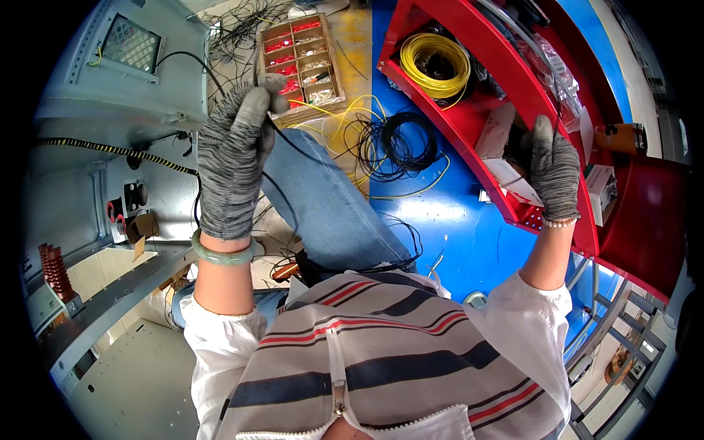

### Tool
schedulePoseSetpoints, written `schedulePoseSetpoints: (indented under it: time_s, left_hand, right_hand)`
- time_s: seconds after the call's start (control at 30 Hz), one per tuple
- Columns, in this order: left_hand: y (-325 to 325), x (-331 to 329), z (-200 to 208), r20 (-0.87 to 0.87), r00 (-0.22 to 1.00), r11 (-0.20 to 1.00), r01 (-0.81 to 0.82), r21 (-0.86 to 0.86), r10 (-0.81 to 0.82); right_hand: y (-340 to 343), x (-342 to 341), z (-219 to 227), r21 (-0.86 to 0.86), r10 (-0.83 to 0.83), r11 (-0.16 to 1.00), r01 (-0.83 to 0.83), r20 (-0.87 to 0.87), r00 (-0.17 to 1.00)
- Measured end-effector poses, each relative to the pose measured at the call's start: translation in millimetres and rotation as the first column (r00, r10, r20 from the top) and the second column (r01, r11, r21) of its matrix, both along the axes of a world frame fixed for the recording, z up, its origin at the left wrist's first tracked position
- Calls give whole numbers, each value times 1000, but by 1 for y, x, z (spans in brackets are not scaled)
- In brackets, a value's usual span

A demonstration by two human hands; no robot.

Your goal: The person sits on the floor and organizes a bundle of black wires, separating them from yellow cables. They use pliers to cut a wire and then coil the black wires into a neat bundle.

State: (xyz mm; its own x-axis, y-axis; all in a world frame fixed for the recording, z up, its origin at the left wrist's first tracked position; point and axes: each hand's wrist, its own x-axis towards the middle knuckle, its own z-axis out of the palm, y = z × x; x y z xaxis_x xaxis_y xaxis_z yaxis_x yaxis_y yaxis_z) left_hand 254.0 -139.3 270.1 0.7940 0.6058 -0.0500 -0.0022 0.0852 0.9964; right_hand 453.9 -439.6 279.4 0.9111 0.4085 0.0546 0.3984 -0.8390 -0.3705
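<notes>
Here, I have the left hand (236, 143) in a grey knitted glove, its thumb and fingers clenched around a black cable (283, 135), which runs out from the grip toward the lower right. The right hand (554, 169), gloved alike, has its thumb up and its fingers bent; from my end I cannot tell whether it grips anything, as a thin dark line near the thumb is too fine to follow. A green bangle (222, 257) circles the left wrist and a string of pale beads (560, 223) the right one. Just beside the right hand, an opened carton (515, 180) sits within the lower left edge of a red rack (455, 128), whose upper left corner bears a yellow cable coil (434, 88). Beyond the left hand I make out a compartment tray (315, 110) of red and pale small parts, close to the left edge of the blue floor (469, 249); on that same edge lies a black cable coil (427, 155) with loose yellow strands. Farther left stands a metal cabinet (187, 44), a mesh window (130, 45) at its upper corner, a yellow-and-black striped cable (117, 148) stretching across below that, and a ribbed copper-coloured part (56, 271) near its lower left corner.
</notes>
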Motion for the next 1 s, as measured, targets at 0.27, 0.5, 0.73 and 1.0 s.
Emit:
schedulePoseSetpoints:
  time_s: [0.27, 0.5, 0.73, 1.0]
  left_hand:
    - [17, -27, -11, 73, 981, 888, -191, 419, 177]
    - [8, -55, -7, 24, 962, 851, -253, 460, 273]
    - [8, -107, -21, -4, 942, 922, -330, -203, 336]
    - [15, -133, -31, 111, 910, 842, -317, -436, 400]
  right_hand:
    - [64, -23, 25, 623, 348, 749, -226, -80, 934]
    - [169, -74, 22, 889, 734, -83, 451, -251, 631]
    - [203, -150, 21, 818, 813, -149, 555, -218, 540]
    - [155, -240, -53, 567, 682, 621, 542, -731, -16]
